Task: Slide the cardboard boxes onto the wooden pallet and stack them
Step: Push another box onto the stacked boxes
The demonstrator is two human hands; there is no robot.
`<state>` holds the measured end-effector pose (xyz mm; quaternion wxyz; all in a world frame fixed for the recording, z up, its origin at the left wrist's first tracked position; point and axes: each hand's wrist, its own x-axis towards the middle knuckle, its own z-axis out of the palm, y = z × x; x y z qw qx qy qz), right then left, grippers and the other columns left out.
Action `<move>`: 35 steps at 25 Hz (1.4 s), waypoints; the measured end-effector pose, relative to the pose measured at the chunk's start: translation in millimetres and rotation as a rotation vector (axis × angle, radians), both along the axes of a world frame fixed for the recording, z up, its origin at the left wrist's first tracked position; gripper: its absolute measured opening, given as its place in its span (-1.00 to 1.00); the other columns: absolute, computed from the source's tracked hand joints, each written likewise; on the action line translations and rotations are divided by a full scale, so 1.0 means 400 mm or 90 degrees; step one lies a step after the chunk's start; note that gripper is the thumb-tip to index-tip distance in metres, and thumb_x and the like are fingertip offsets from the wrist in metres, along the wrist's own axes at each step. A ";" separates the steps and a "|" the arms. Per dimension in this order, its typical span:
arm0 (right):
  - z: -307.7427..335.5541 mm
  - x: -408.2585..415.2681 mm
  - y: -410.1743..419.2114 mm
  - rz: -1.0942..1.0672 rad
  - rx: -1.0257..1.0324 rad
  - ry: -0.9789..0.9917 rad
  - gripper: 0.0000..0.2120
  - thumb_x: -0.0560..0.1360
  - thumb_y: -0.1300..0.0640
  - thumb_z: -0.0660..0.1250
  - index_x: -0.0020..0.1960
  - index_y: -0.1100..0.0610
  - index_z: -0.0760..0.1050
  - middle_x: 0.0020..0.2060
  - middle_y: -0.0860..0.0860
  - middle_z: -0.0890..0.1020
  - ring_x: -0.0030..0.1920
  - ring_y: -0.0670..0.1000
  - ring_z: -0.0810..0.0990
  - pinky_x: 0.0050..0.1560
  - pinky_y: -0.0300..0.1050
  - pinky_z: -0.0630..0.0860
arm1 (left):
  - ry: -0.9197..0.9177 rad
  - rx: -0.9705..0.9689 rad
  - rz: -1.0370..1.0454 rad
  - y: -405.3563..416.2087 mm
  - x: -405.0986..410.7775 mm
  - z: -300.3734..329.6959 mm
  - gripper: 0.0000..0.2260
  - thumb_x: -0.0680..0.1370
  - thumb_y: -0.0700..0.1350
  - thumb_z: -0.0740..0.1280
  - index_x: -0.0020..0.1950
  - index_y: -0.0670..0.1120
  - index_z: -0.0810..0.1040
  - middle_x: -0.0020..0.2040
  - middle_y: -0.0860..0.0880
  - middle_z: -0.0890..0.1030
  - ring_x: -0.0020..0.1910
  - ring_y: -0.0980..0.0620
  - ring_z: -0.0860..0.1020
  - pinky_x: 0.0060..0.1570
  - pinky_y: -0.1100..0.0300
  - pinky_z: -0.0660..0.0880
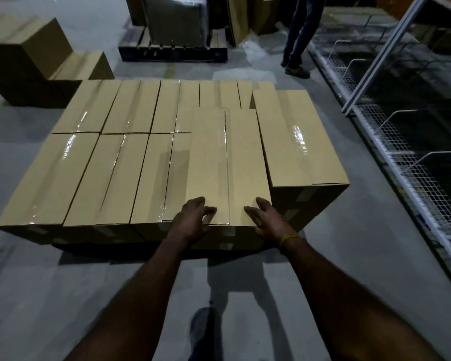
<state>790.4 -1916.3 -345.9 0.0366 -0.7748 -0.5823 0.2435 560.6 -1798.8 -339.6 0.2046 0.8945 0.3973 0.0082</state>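
Several long taped cardboard boxes (110,173) lie side by side in two rows; the pallet beneath them is hidden in shadow. One cardboard box (227,162) lies lengthwise among the near row, its top slightly above its left neighbours. My left hand (192,220) and my right hand (268,221) both grip its near end, fingers on top and palms over the edge. A wider, taller box (297,136) sits touching its right side.
More cardboard boxes (29,61) are stacked on the floor at the back left. A dark pallet (172,52) with a wrapped load stands behind. A person (297,35) stands at the back right. Wire shelving (401,142) runs along the right.
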 end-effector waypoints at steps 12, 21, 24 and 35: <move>-0.072 0.140 0.082 -0.129 0.099 -0.083 -0.58 0.64 0.13 0.21 0.46 -0.12 0.36 0.56 0.05 0.18 0.54 0.14 0.16 0.49 0.03 0.22 | -0.050 -0.011 0.032 0.130 0.117 -0.002 -0.51 0.49 -0.16 0.45 0.41 0.03 0.47 0.47 -0.10 0.33 0.43 -0.07 0.31 0.33 0.06 0.40; -0.090 0.218 0.106 -0.044 0.178 -0.179 -0.50 0.59 -0.19 0.20 0.42 0.05 0.44 0.36 0.06 0.50 0.30 0.09 0.50 0.29 0.10 0.48 | -0.060 -0.034 0.060 0.197 0.156 -0.008 -0.57 0.52 -0.18 0.40 0.38 0.02 0.51 0.48 -0.09 0.33 0.44 -0.07 0.29 0.29 0.13 0.34; -0.084 0.216 0.116 -0.042 0.206 -0.195 -0.59 0.61 -0.09 0.20 0.36 0.08 0.50 0.29 0.07 0.56 0.27 0.09 0.53 0.32 0.01 0.45 | -0.054 -0.027 0.060 0.208 0.163 -0.013 -0.57 0.51 -0.17 0.41 0.38 0.05 0.51 0.49 -0.06 0.32 0.43 -0.05 0.31 0.28 0.12 0.37; -0.055 0.194 0.137 -0.130 0.204 -0.152 -0.79 0.33 0.38 0.49 -0.06 0.19 0.66 0.05 0.12 0.65 0.02 0.18 0.61 -0.09 0.00 0.62 | -0.074 -0.031 0.061 0.239 0.167 -0.019 -0.58 0.53 -0.18 0.40 0.39 0.00 0.51 0.46 -0.04 0.35 0.40 0.00 0.33 0.17 0.28 0.34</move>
